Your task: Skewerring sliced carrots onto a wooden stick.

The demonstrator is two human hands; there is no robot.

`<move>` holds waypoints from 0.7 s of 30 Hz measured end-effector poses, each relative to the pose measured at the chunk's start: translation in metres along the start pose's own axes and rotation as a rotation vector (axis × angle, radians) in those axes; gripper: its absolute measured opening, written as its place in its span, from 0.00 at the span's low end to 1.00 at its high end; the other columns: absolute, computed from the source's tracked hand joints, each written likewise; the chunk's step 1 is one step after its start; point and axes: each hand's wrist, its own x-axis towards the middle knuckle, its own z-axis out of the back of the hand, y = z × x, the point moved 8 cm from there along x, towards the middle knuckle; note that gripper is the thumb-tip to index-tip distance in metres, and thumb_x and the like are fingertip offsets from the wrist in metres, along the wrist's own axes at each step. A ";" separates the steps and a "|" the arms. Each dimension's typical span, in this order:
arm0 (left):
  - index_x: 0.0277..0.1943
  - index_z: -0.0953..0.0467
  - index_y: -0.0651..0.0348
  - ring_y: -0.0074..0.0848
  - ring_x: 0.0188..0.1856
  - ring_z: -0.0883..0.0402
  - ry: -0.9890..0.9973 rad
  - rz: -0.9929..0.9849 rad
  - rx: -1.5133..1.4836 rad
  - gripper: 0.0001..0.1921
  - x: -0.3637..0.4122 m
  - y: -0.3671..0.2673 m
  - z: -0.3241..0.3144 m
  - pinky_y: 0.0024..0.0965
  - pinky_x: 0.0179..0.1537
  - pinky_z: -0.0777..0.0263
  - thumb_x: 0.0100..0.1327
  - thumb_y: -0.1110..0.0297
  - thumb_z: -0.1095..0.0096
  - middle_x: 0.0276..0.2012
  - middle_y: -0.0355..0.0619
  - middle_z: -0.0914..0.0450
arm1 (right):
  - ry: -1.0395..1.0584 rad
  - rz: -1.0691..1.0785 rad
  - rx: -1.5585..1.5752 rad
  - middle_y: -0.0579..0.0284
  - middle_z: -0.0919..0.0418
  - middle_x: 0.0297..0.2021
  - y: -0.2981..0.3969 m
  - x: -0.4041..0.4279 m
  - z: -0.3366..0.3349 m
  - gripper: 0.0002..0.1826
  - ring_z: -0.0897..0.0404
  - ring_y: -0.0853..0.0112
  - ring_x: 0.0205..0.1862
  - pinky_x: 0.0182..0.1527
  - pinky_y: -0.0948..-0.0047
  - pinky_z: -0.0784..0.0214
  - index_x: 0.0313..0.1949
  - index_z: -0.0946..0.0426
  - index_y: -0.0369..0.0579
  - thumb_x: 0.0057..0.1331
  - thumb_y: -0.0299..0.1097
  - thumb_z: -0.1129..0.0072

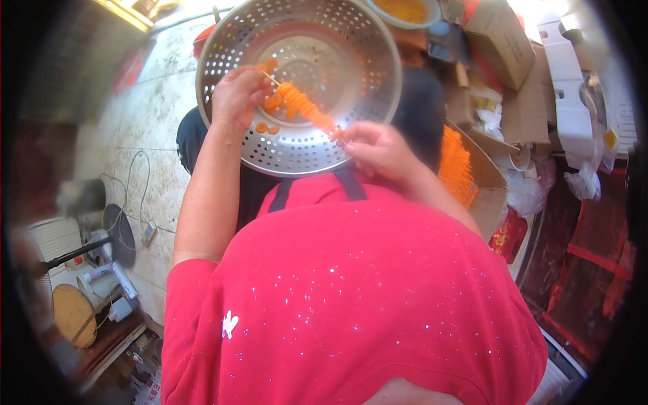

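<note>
A steel colander [372,101] with a perforated wall rests on my lap. Above it, a thin wooden skewer [272,77] runs diagonally through a tight row of orange slices [304,105], which look like carrot. My left hand [235,96] has its fingers around the skewer's bare upper end. At the lower end, the thumb and fingers of my right hand [377,149] pinch the skewer by the last slices. Several loose orange slices [273,103] lie in the colander beside my left hand, which partly hides them.
On my right, a cardboard box [488,174] holds a stack of orange pieces [454,164]. A bowl of yellow-orange contents [402,9] stands beyond the colander. More cardboard [498,43] and plastic bags [529,187] crowd that side. A cable [147,177] lies on the tiled floor [147,119] to my left.
</note>
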 end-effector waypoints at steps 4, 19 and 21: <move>0.40 0.27 0.64 0.28 0.31 0.18 -0.003 -0.048 0.001 0.07 0.000 -0.003 0.002 0.27 0.34 0.19 0.58 0.79 0.39 0.31 0.45 0.22 | 0.006 0.003 -0.001 0.72 0.30 0.17 0.000 0.000 0.000 0.08 0.34 0.85 0.15 0.19 0.85 0.43 0.42 0.24 0.42 0.66 0.30 0.44; 0.37 0.24 0.61 0.25 0.29 0.18 0.223 -0.037 0.278 0.04 -0.011 0.012 -0.015 0.25 0.34 0.20 0.59 0.77 0.42 0.31 0.44 0.19 | 0.011 0.005 0.030 0.72 0.30 0.17 -0.005 0.001 0.004 0.07 0.35 0.86 0.15 0.18 0.85 0.44 0.40 0.25 0.42 0.65 0.30 0.44; 0.38 0.24 0.62 0.25 0.30 0.17 0.242 -0.016 0.262 0.05 -0.015 0.015 -0.019 0.26 0.34 0.20 0.59 0.76 0.42 0.31 0.44 0.19 | 0.001 0.002 0.025 0.71 0.30 0.17 -0.005 0.001 0.004 0.07 0.35 0.86 0.15 0.18 0.85 0.44 0.40 0.25 0.41 0.65 0.30 0.44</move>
